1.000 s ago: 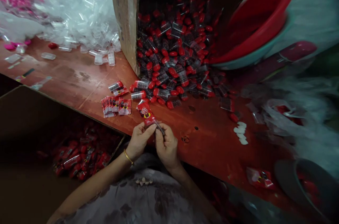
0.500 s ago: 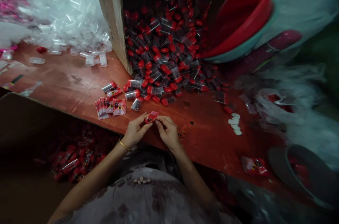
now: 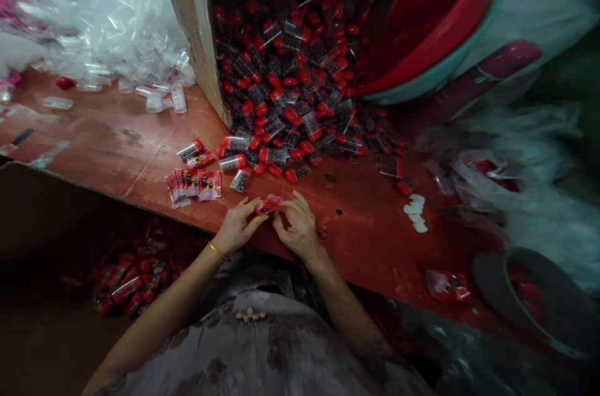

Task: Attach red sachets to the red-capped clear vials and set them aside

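A small red printed packet [image 3: 269,204] is pinched between the thumb and fingers of my left hand [image 3: 237,224], just above the table's front edge. My right hand [image 3: 299,228] is at the packet's right end, thumb and a finger closed there and the other fingers lifted; the exact grip is partly hidden. Left of my hands lie a fanned row of flat red packets [image 3: 182,185] and a single packet [image 3: 210,185]. Behind these, a clear red-capped tube [image 3: 190,149] rests on another packet. Many more red-capped tubes [image 3: 276,155] with dark contents spread out beyond my hands.
The tubes spill from a tipped cardboard box [image 3: 199,34]. A heap of clear plastic tubes [image 3: 117,27] is at back left. Stacked basins [image 3: 435,27] lean at right, near white pieces [image 3: 415,213] and a grey container [image 3: 492,287]. Filled red packets [image 3: 135,283] lie below left.
My right hand has shifted slightly and its upper fingers have lifted away from the packet. My left hand keeps hold of the packet. The camera view has moved a little.
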The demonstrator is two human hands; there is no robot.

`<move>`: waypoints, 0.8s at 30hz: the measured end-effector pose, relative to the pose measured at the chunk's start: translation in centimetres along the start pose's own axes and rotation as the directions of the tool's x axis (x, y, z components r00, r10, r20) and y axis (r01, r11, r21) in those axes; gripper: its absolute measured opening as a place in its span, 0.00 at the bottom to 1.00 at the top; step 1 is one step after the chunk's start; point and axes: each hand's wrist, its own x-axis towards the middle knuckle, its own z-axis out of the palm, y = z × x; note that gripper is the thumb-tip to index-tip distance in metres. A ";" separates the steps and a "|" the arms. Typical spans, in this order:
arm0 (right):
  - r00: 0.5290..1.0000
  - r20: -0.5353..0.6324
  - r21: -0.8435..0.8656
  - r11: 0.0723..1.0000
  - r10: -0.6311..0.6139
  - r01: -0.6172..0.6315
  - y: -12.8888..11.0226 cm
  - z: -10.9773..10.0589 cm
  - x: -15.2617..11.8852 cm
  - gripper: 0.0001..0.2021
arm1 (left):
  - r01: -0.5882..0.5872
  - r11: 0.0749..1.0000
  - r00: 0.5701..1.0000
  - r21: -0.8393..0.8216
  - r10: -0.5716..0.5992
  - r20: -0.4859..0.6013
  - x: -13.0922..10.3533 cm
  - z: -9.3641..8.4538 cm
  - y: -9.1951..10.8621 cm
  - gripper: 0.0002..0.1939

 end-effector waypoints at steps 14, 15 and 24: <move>0.989 0.136 0.217 0.972 0.059 -0.088 0.3 0.6 -0.2 0.17 | -0.098 0.958 0.994 0.269 0.080 0.077 -0.3 0.1 -1.4 0.15; 0.986 0.167 0.212 0.975 0.022 -0.058 0.4 0.5 0.2 0.15 | -0.099 0.954 0.994 0.284 0.080 0.076 -0.4 0.1 -1.5 0.15; 0.972 0.233 0.262 0.960 0.033 -0.095 1.8 1.6 0.9 0.08 | -0.098 0.911 0.995 0.400 0.093 0.033 -0.9 0.3 -2.2 0.21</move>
